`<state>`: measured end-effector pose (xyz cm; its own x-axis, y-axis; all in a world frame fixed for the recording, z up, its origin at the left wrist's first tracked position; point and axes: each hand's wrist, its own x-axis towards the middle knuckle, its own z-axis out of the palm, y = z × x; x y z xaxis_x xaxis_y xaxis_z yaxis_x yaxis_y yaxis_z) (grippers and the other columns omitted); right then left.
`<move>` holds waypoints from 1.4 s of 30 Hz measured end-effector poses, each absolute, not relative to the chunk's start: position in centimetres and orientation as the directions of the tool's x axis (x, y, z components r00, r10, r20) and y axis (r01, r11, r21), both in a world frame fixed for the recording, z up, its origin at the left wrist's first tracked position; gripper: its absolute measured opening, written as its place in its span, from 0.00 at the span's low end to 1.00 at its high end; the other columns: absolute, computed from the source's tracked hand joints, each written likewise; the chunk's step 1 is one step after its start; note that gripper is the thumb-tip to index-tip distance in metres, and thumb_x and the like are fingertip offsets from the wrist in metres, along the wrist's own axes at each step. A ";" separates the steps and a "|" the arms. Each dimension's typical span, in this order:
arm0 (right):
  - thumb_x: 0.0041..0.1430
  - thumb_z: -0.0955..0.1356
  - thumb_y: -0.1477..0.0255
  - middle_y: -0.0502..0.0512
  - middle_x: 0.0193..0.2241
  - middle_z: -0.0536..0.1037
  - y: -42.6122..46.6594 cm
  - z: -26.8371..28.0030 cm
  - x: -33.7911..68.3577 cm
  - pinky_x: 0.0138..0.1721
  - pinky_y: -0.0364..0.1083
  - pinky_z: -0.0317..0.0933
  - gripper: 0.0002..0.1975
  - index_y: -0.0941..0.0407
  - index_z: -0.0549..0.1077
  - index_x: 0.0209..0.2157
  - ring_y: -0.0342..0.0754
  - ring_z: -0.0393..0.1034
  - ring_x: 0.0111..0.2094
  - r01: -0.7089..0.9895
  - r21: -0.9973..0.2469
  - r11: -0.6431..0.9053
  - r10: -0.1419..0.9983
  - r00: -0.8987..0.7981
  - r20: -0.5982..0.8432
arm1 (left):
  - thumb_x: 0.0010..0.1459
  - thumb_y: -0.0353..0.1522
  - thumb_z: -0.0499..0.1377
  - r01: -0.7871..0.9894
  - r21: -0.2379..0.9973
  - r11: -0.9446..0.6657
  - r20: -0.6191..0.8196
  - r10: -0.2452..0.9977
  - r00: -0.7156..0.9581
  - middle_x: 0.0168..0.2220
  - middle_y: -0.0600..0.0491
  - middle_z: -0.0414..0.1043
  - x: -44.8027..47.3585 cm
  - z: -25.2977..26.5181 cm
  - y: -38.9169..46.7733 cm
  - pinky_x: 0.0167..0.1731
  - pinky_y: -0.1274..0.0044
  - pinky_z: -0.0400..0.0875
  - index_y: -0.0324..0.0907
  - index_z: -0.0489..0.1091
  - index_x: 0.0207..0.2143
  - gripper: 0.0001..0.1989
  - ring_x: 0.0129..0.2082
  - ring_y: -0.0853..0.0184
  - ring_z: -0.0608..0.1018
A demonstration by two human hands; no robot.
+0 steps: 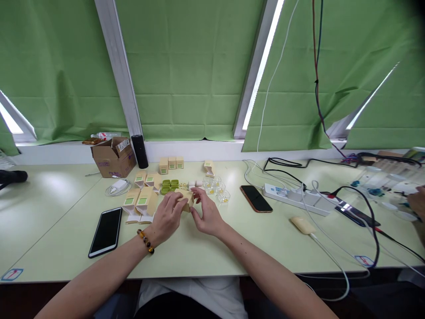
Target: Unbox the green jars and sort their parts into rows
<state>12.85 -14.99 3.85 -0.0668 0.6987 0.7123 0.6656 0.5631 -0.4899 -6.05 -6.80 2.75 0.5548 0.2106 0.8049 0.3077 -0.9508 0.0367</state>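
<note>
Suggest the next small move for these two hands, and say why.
Probably steady the small cardboard box with the left hand and press its right side with the right hand, since the former grips it and the latter is at that side.

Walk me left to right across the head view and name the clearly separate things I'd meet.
White-edged black smartphone → tall black cylinder → held tan cardboard box → orange-edged black smartphone → cream rounded oblong device.
</note>
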 end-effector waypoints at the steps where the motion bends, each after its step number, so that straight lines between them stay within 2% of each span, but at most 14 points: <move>1: 0.60 0.68 0.75 0.64 0.58 0.68 -15.0 3.8 12.7 0.48 0.60 0.73 0.36 0.49 0.53 0.67 0.59 0.71 0.50 0.661 -0.480 0.578 0.684 -0.070 0.726 | 0.64 0.21 0.54 0.307 0.029 -0.951 0.805 0.204 0.556 0.54 0.42 0.70 -6.1 2.7 -6.8 0.57 0.55 0.72 0.48 0.67 0.59 0.24 0.57 0.53 0.72; 4: 0.59 0.67 0.79 0.67 0.62 0.62 -15.1 3.6 12.2 0.51 0.61 0.72 0.40 0.49 0.49 0.68 0.61 0.67 0.57 0.634 -0.435 0.639 0.619 -0.088 0.780 | 0.65 0.21 0.54 0.307 -0.002 -0.952 0.799 0.183 0.573 0.55 0.42 0.71 -6.3 2.6 -6.8 0.58 0.55 0.71 0.49 0.68 0.60 0.24 0.58 0.52 0.72; 7: 0.56 0.67 0.82 0.68 0.64 0.59 -14.9 3.3 11.7 0.53 0.61 0.72 0.44 0.49 0.45 0.69 0.64 0.58 0.66 0.640 -0.377 0.670 0.564 -0.108 0.819 | 0.65 0.22 0.55 0.302 -0.036 -0.953 0.794 0.156 0.587 0.55 0.43 0.71 -6.4 2.6 -6.8 0.59 0.56 0.71 0.51 0.68 0.60 0.24 0.59 0.53 0.72; 12: 0.54 0.66 0.83 0.68 0.62 0.59 -14.3 2.5 11.8 0.52 0.62 0.73 0.42 0.50 0.47 0.67 0.64 0.57 0.66 0.665 -0.388 0.639 0.546 -0.036 0.837 | 0.65 0.21 0.54 0.311 0.002 -0.951 0.780 0.196 0.594 0.56 0.41 0.69 -6.0 2.6 -6.9 0.59 0.54 0.71 0.47 0.64 0.62 0.25 0.60 0.52 0.71; 15: 0.57 0.65 0.82 0.67 0.60 0.61 -14.1 2.5 12.2 0.50 0.61 0.74 0.36 0.49 0.50 0.63 0.61 0.66 0.60 0.602 -0.513 0.612 0.589 0.086 0.804 | 0.63 0.21 0.54 0.319 0.088 -0.944 0.779 0.265 0.569 0.56 0.41 0.68 -5.8 2.7 -6.8 0.58 0.54 0.72 0.46 0.61 0.62 0.26 0.59 0.51 0.71; 19: 0.67 0.64 0.75 0.62 0.60 0.61 -14.1 3.3 12.5 0.42 0.53 0.78 0.24 0.46 0.52 0.59 0.50 0.74 0.47 0.321 -0.733 0.599 0.692 0.253 0.676 | 0.63 0.25 0.59 0.296 0.256 -0.920 0.782 0.377 0.496 0.57 0.40 0.66 -5.9 2.6 -6.4 0.59 0.54 0.71 0.45 0.57 0.63 0.28 0.60 0.51 0.70; 22: 0.70 0.66 0.66 0.56 0.59 0.63 -14.1 4.0 12.5 0.39 0.52 0.80 0.21 0.43 0.53 0.58 0.46 0.74 0.41 0.155 -0.802 0.577 0.743 0.309 0.594 | 0.65 0.28 0.59 0.252 0.376 -0.891 0.771 0.452 0.448 0.59 0.40 0.64 -5.9 2.2 -6.1 0.60 0.55 0.71 0.45 0.53 0.65 0.29 0.61 0.53 0.70; 26: 0.69 0.67 0.61 0.54 0.57 0.66 -14.1 4.3 12.7 0.37 0.52 0.81 0.24 0.42 0.52 0.59 0.43 0.75 0.35 0.055 -0.837 0.544 0.777 0.344 0.527 | 0.68 0.30 0.58 0.180 0.431 -0.884 0.757 0.463 0.460 0.60 0.40 0.62 -5.7 1.9 -6.0 0.60 0.57 0.71 0.47 0.54 0.63 0.25 0.62 0.55 0.70; 28: 0.70 0.67 0.61 0.55 0.58 0.67 -14.1 4.4 12.7 0.38 0.53 0.80 0.23 0.43 0.52 0.58 0.45 0.76 0.37 0.097 -0.835 0.542 0.760 0.367 0.536 | 0.68 0.30 0.57 0.169 0.436 -0.884 0.746 0.460 0.482 0.59 0.41 0.64 -5.7 2.1 -6.2 0.61 0.57 0.69 0.48 0.57 0.61 0.21 0.62 0.55 0.69; 31: 0.70 0.67 0.64 0.59 0.58 0.66 -14.1 4.4 13.0 0.47 0.57 0.78 0.20 0.45 0.56 0.58 0.51 0.74 0.49 0.296 -0.772 0.562 0.661 0.400 0.635 | 0.68 0.29 0.57 0.191 0.437 -0.879 0.727 0.471 0.499 0.58 0.41 0.66 -5.6 2.6 -6.6 0.62 0.56 0.68 0.48 0.60 0.62 0.22 0.62 0.54 0.69; 33: 0.69 0.67 0.68 0.61 0.57 0.65 -14.1 4.5 13.3 0.56 0.62 0.72 0.17 0.47 0.61 0.57 0.57 0.67 0.58 0.478 -0.672 0.566 0.555 0.382 0.739 | 0.68 0.29 0.56 0.210 0.437 -0.875 0.716 0.480 0.507 0.59 0.41 0.66 -5.6 3.0 -6.9 0.62 0.55 0.67 0.48 0.58 0.65 0.25 0.63 0.53 0.69; 36: 0.67 0.65 0.75 0.62 0.57 0.62 -14.0 4.5 13.8 0.65 0.69 0.61 0.14 0.48 0.72 0.52 0.61 0.60 0.64 0.681 -0.492 0.542 0.450 0.260 0.855 | 0.69 0.28 0.55 0.219 0.436 -0.873 0.705 0.483 0.519 0.62 0.41 0.65 -5.6 3.2 -7.1 0.64 0.54 0.66 0.49 0.55 0.70 0.29 0.64 0.53 0.67; 39: 0.62 0.64 0.82 0.59 0.61 0.61 -13.9 4.3 14.0 0.67 0.74 0.54 0.21 0.46 0.78 0.49 0.63 0.54 0.68 0.764 -0.362 0.535 0.440 0.114 0.891 | 0.68 0.28 0.55 0.222 0.426 -0.877 0.704 0.476 0.527 0.62 0.41 0.65 -5.7 3.2 -7.1 0.64 0.54 0.66 0.50 0.51 0.73 0.33 0.65 0.53 0.67; 42: 0.57 0.63 0.86 0.56 0.63 0.63 -13.8 4.0 13.8 0.66 0.76 0.55 0.28 0.44 0.80 0.49 0.64 0.50 0.70 0.788 -0.308 0.534 0.471 0.026 0.882 | 0.68 0.27 0.55 0.227 0.420 -0.879 0.702 0.473 0.533 0.62 0.41 0.64 -5.7 3.2 -7.1 0.63 0.54 0.67 0.51 0.49 0.74 0.35 0.64 0.52 0.67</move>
<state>13.84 -13.81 4.01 0.0257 0.4707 0.8819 0.7876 0.5338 -0.3079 -5.70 -7.09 3.15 0.5330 0.4725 0.7018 0.2265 -0.8789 0.4197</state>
